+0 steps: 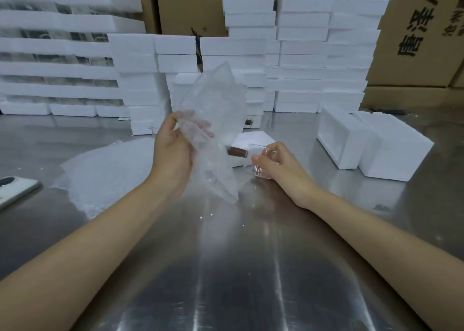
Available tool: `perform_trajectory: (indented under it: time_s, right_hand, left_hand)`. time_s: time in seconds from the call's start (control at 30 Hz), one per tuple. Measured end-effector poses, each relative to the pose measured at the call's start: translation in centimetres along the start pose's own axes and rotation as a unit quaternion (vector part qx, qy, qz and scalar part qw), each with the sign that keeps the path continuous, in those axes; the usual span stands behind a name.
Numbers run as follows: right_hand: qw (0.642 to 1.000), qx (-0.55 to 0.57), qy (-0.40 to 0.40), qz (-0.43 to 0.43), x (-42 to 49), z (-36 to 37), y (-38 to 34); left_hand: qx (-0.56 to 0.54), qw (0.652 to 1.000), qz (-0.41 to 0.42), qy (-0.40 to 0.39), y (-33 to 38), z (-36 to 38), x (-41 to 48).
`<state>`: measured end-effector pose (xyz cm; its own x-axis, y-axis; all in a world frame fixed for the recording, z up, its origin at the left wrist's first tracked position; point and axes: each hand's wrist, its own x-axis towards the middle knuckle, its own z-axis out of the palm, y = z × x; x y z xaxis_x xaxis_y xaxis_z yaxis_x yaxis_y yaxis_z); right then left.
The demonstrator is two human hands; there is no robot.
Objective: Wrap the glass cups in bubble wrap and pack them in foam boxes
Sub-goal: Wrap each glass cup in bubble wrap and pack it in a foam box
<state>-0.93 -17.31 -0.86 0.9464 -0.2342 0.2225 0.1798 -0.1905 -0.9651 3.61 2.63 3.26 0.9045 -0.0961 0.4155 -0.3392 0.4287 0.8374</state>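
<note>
Glass cup (266,152) in right hand (282,171), left hand (170,152) pinching bubble wrap (216,109)

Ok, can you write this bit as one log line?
left hand: holds bubble wrap sheet | right hand: holds glass cup | state: cup unwrapped

A steel desk (226,268) carried stacked foam boxes (301,54) far back, bubble wrap sheets (105,170) near left, a phone (15,190) at its left edge.

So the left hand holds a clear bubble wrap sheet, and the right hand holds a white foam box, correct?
No: the head view shows the right hand holding a clear glass cup with a brown handle. The rest is correct.
</note>
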Motion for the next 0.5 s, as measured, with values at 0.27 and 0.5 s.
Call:
perform_trajectory:
  time_s: [0.27,0.5]
  right_hand:
    - [0.933,0.349,-0.054,0.063,0.7,-1.0,-0.7]
    - [0.928,0.366,-0.018,0.071,1.3,-2.0,-0.1]
  left_hand:
    - [0.053,0.974,-0.219,0.020,-1.5,-2.0,0.9]
    - [-0.016,0.975,-0.100,0.200,-1.7,-1.0,0.8]
